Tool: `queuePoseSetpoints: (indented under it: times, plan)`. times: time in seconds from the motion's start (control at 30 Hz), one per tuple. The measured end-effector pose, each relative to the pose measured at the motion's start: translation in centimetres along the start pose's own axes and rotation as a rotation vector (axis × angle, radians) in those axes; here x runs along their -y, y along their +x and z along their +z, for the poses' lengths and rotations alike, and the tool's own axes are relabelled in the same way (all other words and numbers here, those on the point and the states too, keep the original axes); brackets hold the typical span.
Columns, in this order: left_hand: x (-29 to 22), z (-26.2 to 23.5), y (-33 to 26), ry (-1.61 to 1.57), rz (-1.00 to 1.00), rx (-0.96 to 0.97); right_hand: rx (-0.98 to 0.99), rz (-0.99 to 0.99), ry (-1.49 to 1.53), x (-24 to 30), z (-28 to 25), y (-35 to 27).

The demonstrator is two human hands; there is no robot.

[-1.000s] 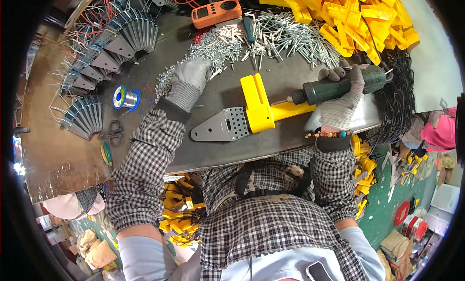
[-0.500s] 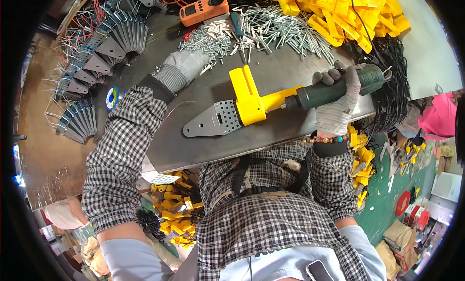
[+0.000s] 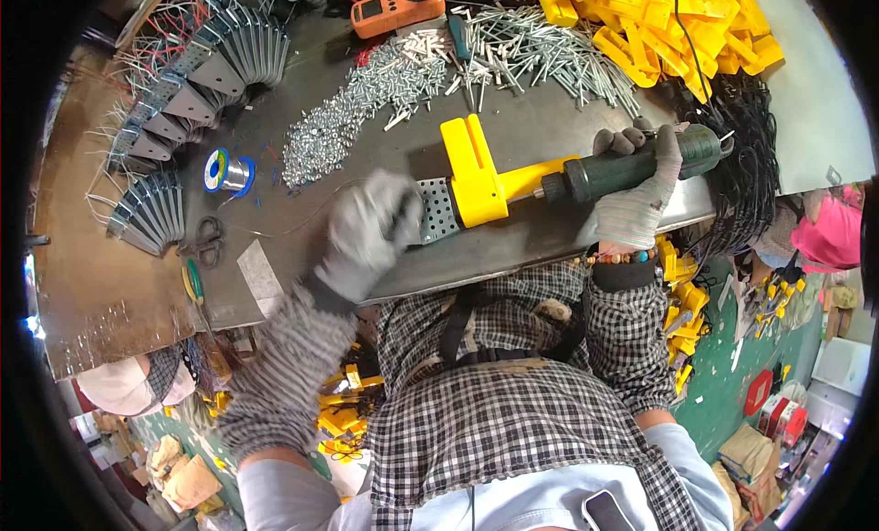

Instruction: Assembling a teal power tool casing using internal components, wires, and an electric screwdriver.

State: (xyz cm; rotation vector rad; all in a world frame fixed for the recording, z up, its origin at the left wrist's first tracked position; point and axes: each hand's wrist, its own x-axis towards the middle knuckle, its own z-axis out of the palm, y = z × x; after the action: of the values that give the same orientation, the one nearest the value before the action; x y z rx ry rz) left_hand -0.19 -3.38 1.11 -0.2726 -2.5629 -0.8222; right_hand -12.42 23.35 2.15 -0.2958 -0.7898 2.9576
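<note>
My right hand (image 3: 636,201), in a grey glove, is wrapped round a dark green electric screwdriver (image 3: 586,178). Its bit points left into a yellow plastic handle piece (image 3: 478,188) lying on the bench. A grey perforated metal plate (image 3: 438,209) joins that piece on the left. Over the plate's tapered end is my left hand (image 3: 371,224), gloved and smeared by motion; its fingers and anything in them cannot be made out. Beyond it lie a heap of small nuts (image 3: 316,142) and a heap of long screws (image 3: 549,59).
An orange meter (image 3: 396,9) and a small screwdriver (image 3: 458,37) lie at the back. Yellow parts (image 3: 678,27) and black cables (image 3: 746,165) fill the right. Wired metal plates (image 3: 151,215), a solder spool (image 3: 229,172) and scissors (image 3: 209,243) are at left.
My left hand has come back from the small hardware heap toward me, over the metal plate. The right hand keeps its hold on the electric screwdriver, nearly unmoved.
</note>
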Motion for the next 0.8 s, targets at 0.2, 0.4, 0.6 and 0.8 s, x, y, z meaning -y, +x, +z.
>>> queuePoseSetpoints:
  times: [0.2,0.4,0.6,0.8]
  plan:
    - [-2.8,3.4,-3.2,0.024,-0.143,-0.195,0.014,0.021,-0.004,-0.5,-0.1,-0.1]
    - [-3.2,3.9,-3.2,-0.031,-0.202,-0.197,0.016,0.016,-0.010,-0.5,-0.2,0.1]
    - [-3.2,3.8,-3.2,0.020,-0.163,-0.178,-0.009,0.000,-0.011,-0.5,0.2,-0.2]
    - [-3.2,3.7,-3.5,0.008,-0.139,-0.141,0.005,0.004,0.006,-0.5,0.2,-0.7]
